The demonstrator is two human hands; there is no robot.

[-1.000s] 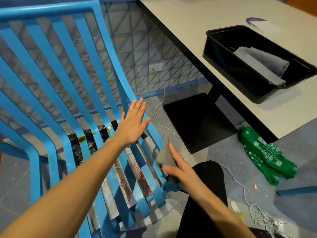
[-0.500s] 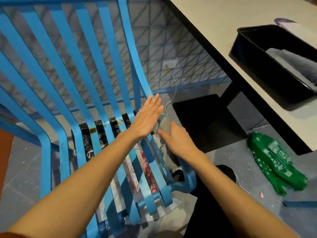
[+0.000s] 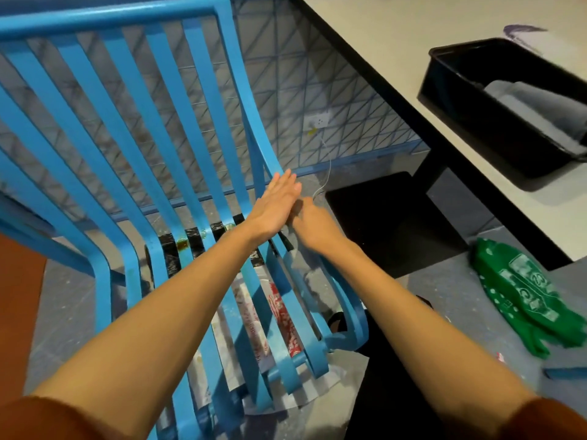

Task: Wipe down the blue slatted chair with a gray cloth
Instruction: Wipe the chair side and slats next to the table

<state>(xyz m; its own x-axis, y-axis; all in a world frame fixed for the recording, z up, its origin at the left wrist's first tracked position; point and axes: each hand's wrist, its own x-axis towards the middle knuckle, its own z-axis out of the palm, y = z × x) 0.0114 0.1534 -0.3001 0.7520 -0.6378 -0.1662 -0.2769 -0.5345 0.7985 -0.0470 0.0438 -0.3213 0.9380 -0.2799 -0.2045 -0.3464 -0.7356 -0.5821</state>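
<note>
The blue slatted chair (image 3: 178, 173) fills the left and middle of the head view, its back leaning away from me. My left hand (image 3: 275, 207) lies flat with straight fingers against the chair's rightmost slat, near the bend between back and seat. My right hand (image 3: 314, 228) is right beside it, on the outer side of that slat, touching the left hand. Its fingers curl around the gray cloth (image 3: 296, 207), which is almost wholly hidden between the two hands and the slat.
A white table (image 3: 397, 58) stands at the right, carrying a black bin (image 3: 470, 90) with folded gray cloths (image 3: 536, 106). Its black base plate (image 3: 390, 223) lies beside the chair. On the floor are a green bag (image 3: 524, 296) and printed papers (image 3: 282, 315) under the seat.
My right hand has brought the cloth up from the seat's front corner along the right slat to my left hand. The left hand has stayed flat on the slat.
</note>
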